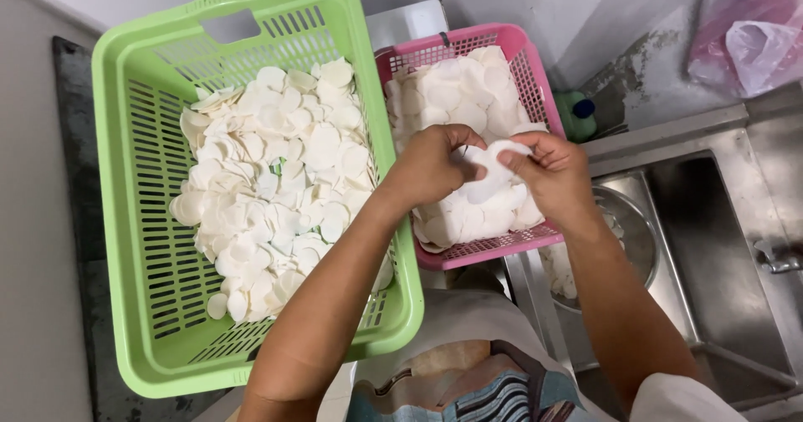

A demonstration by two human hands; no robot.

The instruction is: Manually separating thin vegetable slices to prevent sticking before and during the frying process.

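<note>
While both hands meet above the pink basket (525, 62), the left hand (428, 167) and the right hand (552, 171) pinch one white round wafer (493, 171) between their fingertips; the green basket (134, 221) alongside holds loose wafers.

Two bare arms come up from bottom of frame, meet near middle. Left hand (431, 164) curled, fingers bent in, thumb side toward other hand. Right hand (552, 171) curled too, fingertips pinching. Hands nearly touching. Both wrists bent a little.
</note>
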